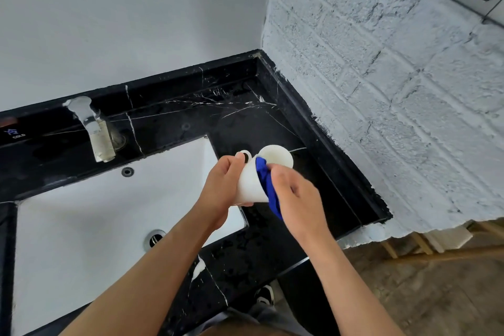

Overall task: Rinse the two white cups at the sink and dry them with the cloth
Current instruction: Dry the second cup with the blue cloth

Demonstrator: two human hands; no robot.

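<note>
Over the black marble counter's (245, 123) right edge, the left hand (222, 185) grips a rigid, wet-slippery, breakable white ceramic cup (249, 183) around its body while the right hand (297, 196) pinches the soft blue cloth (268, 185) against it.

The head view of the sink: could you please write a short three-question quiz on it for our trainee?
1. True or false: the left hand holds the white cup.
2. Which colour is the cloth in the right hand? A red, B blue, C green.
3. Water runs from the tap: yes or no?

Key: 1 true. 2 B. 3 no.
</note>
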